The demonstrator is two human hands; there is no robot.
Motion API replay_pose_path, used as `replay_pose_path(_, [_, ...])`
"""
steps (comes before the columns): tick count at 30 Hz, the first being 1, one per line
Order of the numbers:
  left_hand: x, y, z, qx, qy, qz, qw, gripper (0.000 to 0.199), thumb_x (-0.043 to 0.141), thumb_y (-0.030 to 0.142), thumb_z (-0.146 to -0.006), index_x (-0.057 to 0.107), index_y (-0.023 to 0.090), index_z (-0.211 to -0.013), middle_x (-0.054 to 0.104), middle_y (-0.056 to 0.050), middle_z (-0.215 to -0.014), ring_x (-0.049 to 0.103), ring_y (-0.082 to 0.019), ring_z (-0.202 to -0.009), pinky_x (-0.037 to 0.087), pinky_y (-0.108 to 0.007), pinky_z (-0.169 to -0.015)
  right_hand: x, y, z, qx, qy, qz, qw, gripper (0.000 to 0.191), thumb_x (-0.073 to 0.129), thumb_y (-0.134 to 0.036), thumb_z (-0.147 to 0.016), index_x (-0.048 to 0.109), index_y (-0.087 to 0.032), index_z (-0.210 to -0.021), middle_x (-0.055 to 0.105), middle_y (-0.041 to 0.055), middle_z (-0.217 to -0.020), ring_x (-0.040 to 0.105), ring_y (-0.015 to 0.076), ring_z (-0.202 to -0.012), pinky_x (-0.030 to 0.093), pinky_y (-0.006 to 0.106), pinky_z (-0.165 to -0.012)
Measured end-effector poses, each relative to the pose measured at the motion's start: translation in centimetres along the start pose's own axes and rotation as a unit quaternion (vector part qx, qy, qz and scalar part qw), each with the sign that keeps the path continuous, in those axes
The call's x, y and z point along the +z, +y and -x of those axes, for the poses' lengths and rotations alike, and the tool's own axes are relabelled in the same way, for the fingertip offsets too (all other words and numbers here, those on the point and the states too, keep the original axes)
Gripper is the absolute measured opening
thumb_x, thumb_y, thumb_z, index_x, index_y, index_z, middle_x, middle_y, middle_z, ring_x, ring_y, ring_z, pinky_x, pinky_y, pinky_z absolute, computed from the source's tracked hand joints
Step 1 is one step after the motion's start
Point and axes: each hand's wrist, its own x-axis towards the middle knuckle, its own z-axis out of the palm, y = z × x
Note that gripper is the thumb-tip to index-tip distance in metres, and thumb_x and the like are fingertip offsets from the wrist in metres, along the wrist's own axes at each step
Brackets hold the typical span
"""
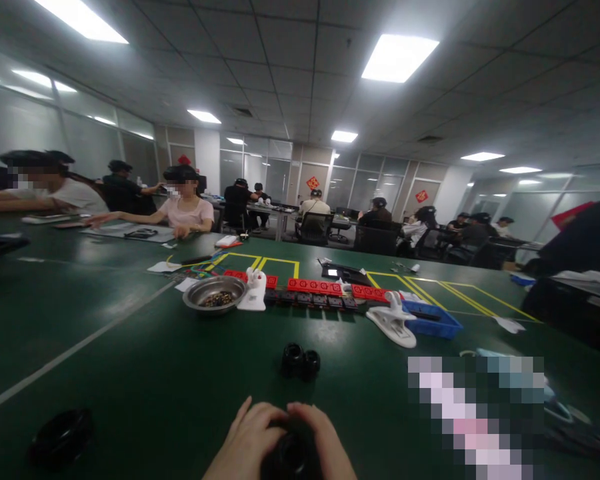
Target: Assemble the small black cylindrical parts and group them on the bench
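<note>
At the bottom centre, my left hand [250, 440] and my right hand [325, 437] curl around a black rounded part [293, 457] with a hole in its top. Its lower side is out of frame and dark, so I cannot tell its exact kind. Just beyond my fingertips, two short black ring-shaped pieces [293, 360] stand side by side on the green table [170, 400]. A larger black rounded bundle [63, 433], blurred, lies at the lower left.
Ahead are a metal bowl of small parts [216, 297], white clamps [254, 290], red socket strips [314, 287], black modules [310, 301] and a blue tray [433, 320]. Yellow tape marks the table. A light-blue handled tool [510, 373] lies right. Several people sit beyond.
</note>
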Motion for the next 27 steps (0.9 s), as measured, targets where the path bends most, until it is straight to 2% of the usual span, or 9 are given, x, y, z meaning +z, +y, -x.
replay_pose_path(3, [-0.1, 0.3, 0.1, -0.005, 0.006, 0.006, 1.0, 0.034, 0.062, 0.044, -0.065, 0.063, 0.027, -0.093, 0.054, -0.006, -0.111, 0.044, -0.03, -0.109, 0.011, -0.06, -0.1, -0.3, 0.2, -0.1, -0.02, 0.025, 0.029, 0.999, 0.047, 0.062, -0.034, -0.069, 0.05, -0.018, -0.112, 0.058, 0.0118, -0.108, 0.054, 0.0269, -0.103, 0.043, 0.038, -0.089])
replay_pose_path(7, [-0.1, 0.3, 0.2, -0.012, 0.003, 0.016, 1.0, 0.034, 0.061, 0.046, -0.065, 0.064, 0.026, -0.092, 0.053, -0.007, -0.112, 0.043, -0.03, -0.109, 0.011, -0.061, -0.099, -0.4, 0.8, -0.2, -0.028, 0.004, 0.023, 0.999, 0.031, 0.059, -0.033, -0.071, 0.055, -0.022, -0.1, 0.064, 0.0064, -0.085, 0.062, 0.0221, -0.081, 0.05, 0.033, -0.077])
replay_pose_path(11, [-0.3, 0.3, 0.4, 0.004, -0.007, 0.029, 1.0, 0.042, 0.063, 0.048, -0.062, 0.061, 0.029, -0.099, 0.051, -0.006, -0.113, 0.042, -0.031, -0.11, 0.009, -0.062, -0.099, 0.0, 1.3, -0.1, -0.032, -0.027, -0.003, 0.999, 0.038, 0.053, -0.037, -0.075, 0.05, -0.024, -0.111, 0.063, 0.0067, -0.096, 0.06, 0.0233, -0.092, 0.039, 0.043, -0.093])
replay_pose_path(15, [-0.4, 0.3, 0.5, 0.007, 0.0, 0.034, 0.999, 0.041, 0.063, 0.051, -0.06, 0.062, 0.028, -0.095, 0.051, -0.006, -0.112, 0.042, -0.032, -0.109, 0.01, -0.062, -0.098, -0.1, 0.8, 0.1, -0.018, 0.001, 0.027, 0.999, 0.054, 0.061, -0.046, -0.067, 0.05, -0.021, -0.113, 0.057, 0.0119, -0.109, 0.053, 0.0289, -0.103, 0.042, 0.042, -0.09])
replay_pose_path(17, [-0.3, 0.3, 0.5, 0.01, 0.004, 0.036, 0.999, 0.036, 0.062, 0.048, -0.062, 0.063, 0.027, -0.091, 0.051, -0.006, -0.111, 0.043, -0.032, -0.108, 0.01, -0.062, -0.098, -0.4, 0.4, 0.1, 0.001, 0.028, 0.025, 0.999, 0.059, 0.065, -0.05, -0.061, 0.051, -0.019, -0.109, 0.057, 0.0124, -0.104, 0.055, 0.0293, -0.099, 0.046, 0.038, -0.084])
replay_pose_path(19, [-0.2, 0.1, 0.4, 0.014, 0.003, 0.034, 0.999, 0.032, 0.061, 0.042, -0.063, 0.062, 0.028, -0.093, 0.051, -0.005, -0.111, 0.043, -0.03, -0.109, 0.01, -0.061, -0.099, -0.7, 0.1, 0.1, 0.016, 0.021, 0.003, 1.0, 0.05, 0.064, -0.047, -0.064, 0.052, -0.02, -0.104, 0.06, 0.0094, -0.093, 0.059, 0.025, -0.088, 0.049, 0.033, -0.075])
replay_pose_path(21, [-0.2, 0.2, 0.4, 0.013, -0.001, 0.027, 1.0, 0.034, 0.061, 0.038, -0.064, 0.061, 0.029, -0.096, 0.051, -0.005, -0.112, 0.042, -0.03, -0.109, 0.01, -0.061, -0.099, -0.9, 0.0, 0.0, 0.0, -0.021, -0.036, 0.999, 0.041, 0.057, -0.043, -0.071, 0.05, -0.022, -0.105, 0.062, 0.0064, -0.087, 0.061, 0.0217, -0.083, 0.049, 0.031, -0.075])
replay_pose_path(24, [-0.2, 0.5, 0.5, 0.004, -0.003, 0.02, 1.0, 0.041, 0.065, 0.04, -0.06, 0.06, 0.029, -0.099, 0.051, -0.005, -0.112, 0.042, -0.03, -0.109, 0.011, -0.06, -0.1, -1.4, -0.4, -0.1, -0.053, -0.084, -0.063, 0.993, 0.048, 0.052, -0.037, -0.075, 0.04, -0.022, -0.119, 0.06, 0.0086, -0.106, 0.056, 0.0242, -0.099, 0.043, 0.038, -0.088])
replay_pose_path(27, [-0.3, 0.8, 0.7, 0.009, 0.02, 0.014, 1.0, 0.043, 0.069, 0.037, -0.055, 0.06, 0.029, -0.097, 0.051, -0.003, -0.11, 0.044, -0.029, -0.107, 0.012, -0.057, -0.101, -1.9, -1.1, -0.3, -0.043, -0.086, -0.013, 0.995, 0.059, 0.057, -0.034, -0.071, 0.036, -0.019, -0.124, 0.049, 0.0128, -0.122, 0.045, 0.0288, -0.114, 0.039, 0.042, -0.093])
